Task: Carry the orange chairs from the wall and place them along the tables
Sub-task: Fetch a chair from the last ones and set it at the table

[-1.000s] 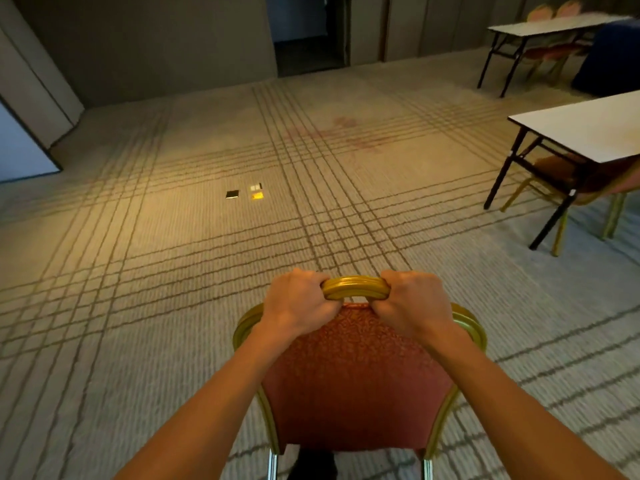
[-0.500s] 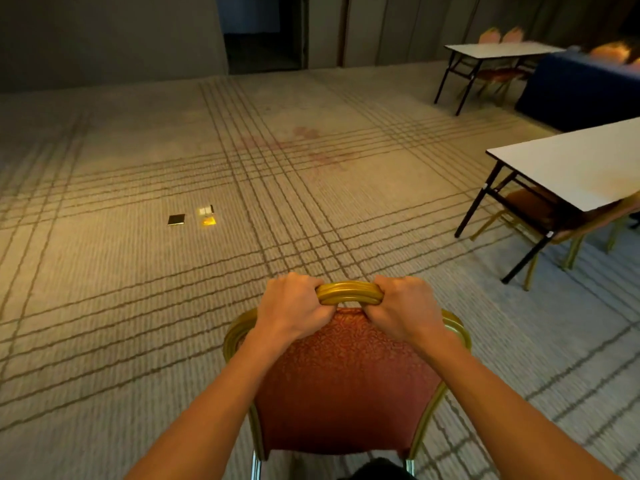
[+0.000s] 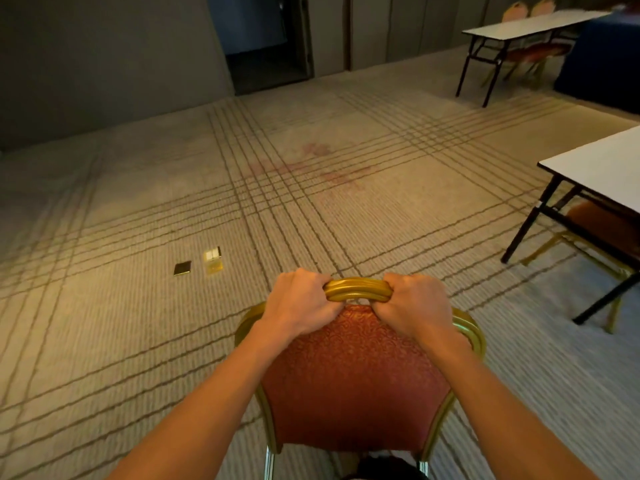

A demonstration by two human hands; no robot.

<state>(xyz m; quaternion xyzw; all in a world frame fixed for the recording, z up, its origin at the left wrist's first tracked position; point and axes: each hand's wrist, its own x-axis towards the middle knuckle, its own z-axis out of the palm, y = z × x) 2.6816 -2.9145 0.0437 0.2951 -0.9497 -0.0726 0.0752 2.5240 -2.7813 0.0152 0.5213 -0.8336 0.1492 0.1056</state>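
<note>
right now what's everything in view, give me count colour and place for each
held chair: 1, orange-red with gold frame, bottom centre
near table: 1, white top, black legs, right edge
tucked chair: 1, orange, gold legs, under the near table
far table: 1, white top, black legs, top right
far chairs: at least 2, orange, at the far table
blue cover: 1, dark blue, right of the far table
black floor plate: 1, black, carpet left of centre
gold floor plate: 1, gold, beside the black one
carpet: 1, beige with dark lines, whole floor
doorway: 1, dark, far wall
left hand: 1, grips the held chair's top handle, left end
right hand: 1, grips the same handle, right end
</note>
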